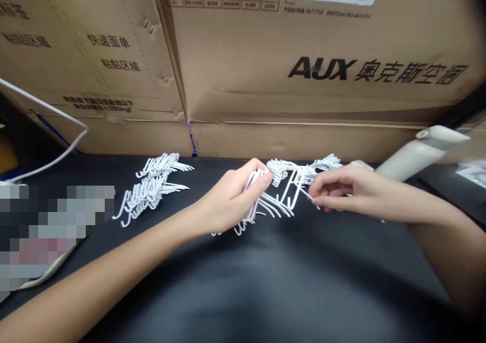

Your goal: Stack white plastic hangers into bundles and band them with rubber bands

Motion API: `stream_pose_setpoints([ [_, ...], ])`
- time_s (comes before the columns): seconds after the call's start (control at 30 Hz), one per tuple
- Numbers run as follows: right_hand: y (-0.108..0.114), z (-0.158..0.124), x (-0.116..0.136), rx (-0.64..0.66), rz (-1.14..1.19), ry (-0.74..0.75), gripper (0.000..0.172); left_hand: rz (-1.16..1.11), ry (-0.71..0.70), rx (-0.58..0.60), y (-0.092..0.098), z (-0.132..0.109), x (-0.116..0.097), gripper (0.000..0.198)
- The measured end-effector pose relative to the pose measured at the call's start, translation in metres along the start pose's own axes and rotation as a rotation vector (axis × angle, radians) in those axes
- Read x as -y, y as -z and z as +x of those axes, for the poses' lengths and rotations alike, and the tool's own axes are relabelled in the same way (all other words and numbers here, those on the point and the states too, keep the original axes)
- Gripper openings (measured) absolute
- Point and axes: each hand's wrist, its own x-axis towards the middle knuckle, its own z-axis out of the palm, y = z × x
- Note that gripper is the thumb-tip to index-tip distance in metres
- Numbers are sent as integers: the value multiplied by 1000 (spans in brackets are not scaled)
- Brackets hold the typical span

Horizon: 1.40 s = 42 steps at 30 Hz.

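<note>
My left hand [231, 196] is closed around a bunch of white wire hooks [252, 214] just above the black table [266, 282], their bent ends hanging below my fingers. My right hand [337, 188] pinches a single white wire hook [299, 186] by its end, right beside the bunch. Behind both hands lies a loose heap of white hooks [288, 168]. Two neat rows of the same hooks [152, 188] lie to the left, apart from my hands.
Large cardboard boxes [304, 80] form a wall along the table's far edge. A white cable [56, 120] loops at the left. A beige handled tool [421, 151] lies at the right behind my right hand. A blurred patch covers the lower left.
</note>
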Motion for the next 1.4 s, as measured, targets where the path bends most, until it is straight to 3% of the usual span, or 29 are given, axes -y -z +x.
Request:
stream_pose_setpoints([
  [0.4,-23,0,15,27,63,120,17,49,-30,71,-3,-4,-7,29],
  [0.57,-35,2,19,-28,68,202,19,70,-26,86,-4,-4,-8,29],
  [0.83,-36,3,22,-149,16,207,19,-78,-1,-8,-11,-3,2,30],
  [0.97,-39,2,24,-140,95,162,22,-209,39,-32,-14,0,6,32],
  [1.17,-44,2,25,-106,126,162,23,-289,86,21,-16,3,8,35],
  [1.4,-49,7,24,-186,35,237,23,-361,115,35,-19,3,9,29],
])
